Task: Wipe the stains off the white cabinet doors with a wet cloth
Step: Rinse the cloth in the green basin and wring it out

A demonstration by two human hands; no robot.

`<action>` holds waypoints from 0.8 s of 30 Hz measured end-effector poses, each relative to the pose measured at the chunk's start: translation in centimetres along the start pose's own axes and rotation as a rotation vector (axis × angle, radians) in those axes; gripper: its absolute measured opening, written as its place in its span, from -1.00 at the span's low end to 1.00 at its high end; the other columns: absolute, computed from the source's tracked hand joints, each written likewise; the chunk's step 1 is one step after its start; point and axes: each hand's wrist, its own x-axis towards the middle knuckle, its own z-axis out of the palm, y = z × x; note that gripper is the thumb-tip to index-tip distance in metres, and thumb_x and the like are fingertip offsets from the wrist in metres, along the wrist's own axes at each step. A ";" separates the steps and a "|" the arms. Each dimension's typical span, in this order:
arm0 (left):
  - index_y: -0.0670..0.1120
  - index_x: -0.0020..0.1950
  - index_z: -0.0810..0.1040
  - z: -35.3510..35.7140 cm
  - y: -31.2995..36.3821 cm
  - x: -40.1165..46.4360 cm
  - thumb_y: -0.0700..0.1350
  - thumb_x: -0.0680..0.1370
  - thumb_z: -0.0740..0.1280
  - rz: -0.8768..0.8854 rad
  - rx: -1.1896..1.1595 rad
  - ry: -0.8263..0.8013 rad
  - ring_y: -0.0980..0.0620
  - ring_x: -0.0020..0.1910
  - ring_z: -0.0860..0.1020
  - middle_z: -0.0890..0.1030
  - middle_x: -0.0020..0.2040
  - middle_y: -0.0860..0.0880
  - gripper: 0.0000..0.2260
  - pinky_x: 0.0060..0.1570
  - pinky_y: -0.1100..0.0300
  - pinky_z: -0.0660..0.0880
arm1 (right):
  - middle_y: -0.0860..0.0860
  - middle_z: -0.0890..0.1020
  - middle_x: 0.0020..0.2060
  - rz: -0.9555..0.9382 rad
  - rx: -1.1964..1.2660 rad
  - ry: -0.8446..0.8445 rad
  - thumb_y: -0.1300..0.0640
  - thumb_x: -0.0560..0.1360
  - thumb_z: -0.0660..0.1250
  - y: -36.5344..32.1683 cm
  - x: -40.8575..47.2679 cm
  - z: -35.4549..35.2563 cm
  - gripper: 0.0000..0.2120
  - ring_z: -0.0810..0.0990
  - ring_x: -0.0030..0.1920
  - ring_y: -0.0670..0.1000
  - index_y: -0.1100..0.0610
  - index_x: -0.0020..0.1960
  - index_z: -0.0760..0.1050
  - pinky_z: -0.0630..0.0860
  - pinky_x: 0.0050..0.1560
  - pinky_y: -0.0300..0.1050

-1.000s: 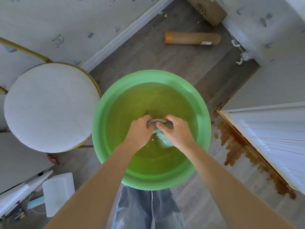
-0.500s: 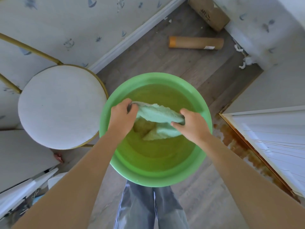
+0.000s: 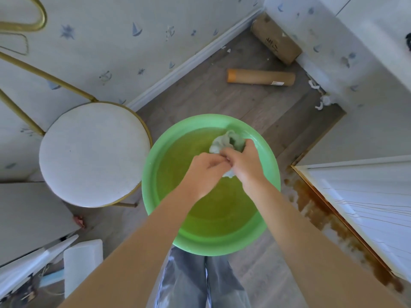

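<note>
I have the cloth [image 3: 229,143] bunched up between both fists, my left hand [image 3: 205,170] and right hand [image 3: 245,162] clamped on it knuckle to knuckle, above the green basin [image 3: 155,165]. I judge this to be the wringing step: the cloth is wet and not yet fit for wiping. Below my grip the basin holds yellowish water, nothing else that I can make out. Next I need a firm counter-twist so the runoff falls into the basin, then a carry to the white cabinet door [image 3: 364,210], off to the right of my grip, with brown stains [image 3: 320,216] along its lower edge.
</note>
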 end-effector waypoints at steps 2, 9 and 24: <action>-0.13 -0.17 0.61 -0.2 -0.1 0.0 -0.14 0.48 0.30 -0.146 -0.239 0.056 -0.09 -0.25 0.59 0.62 -0.17 -0.06 -0.88 -0.19 0.14 0.52 | 0.01 0.54 -0.13 -0.054 -0.004 0.087 0.36 0.47 0.24 0.5 -0.3 0.0 -0.82 0.57 -0.16 -0.03 0.15 0.01 0.38 0.47 -0.32 -0.30; -0.11 -0.14 0.65 -1.1 -2.1 1.0 0.07 0.61 0.11 -0.548 -0.892 0.037 -0.05 -0.13 0.62 0.63 -0.10 -0.14 -0.59 -0.11 0.05 0.55 | 0.04 0.57 -0.06 -0.175 -0.068 -0.244 0.31 0.56 0.17 1.3 -4.0 1.4 -0.81 0.56 -0.12 -0.09 0.03 -0.01 0.41 0.55 -0.20 -0.32; -0.20 0.01 0.49 0.2 -0.7 1.1 -0.18 0.56 0.07 -0.568 -0.936 -0.030 -0.13 -0.21 0.55 0.56 -0.10 -0.20 -0.78 -0.28 0.05 0.50 | 0.11 0.63 -0.03 0.235 0.425 -0.146 -0.11 0.51 0.27 2.6 0.1 0.2 -0.62 0.65 -0.07 0.07 0.21 0.03 0.54 0.58 -0.11 -0.04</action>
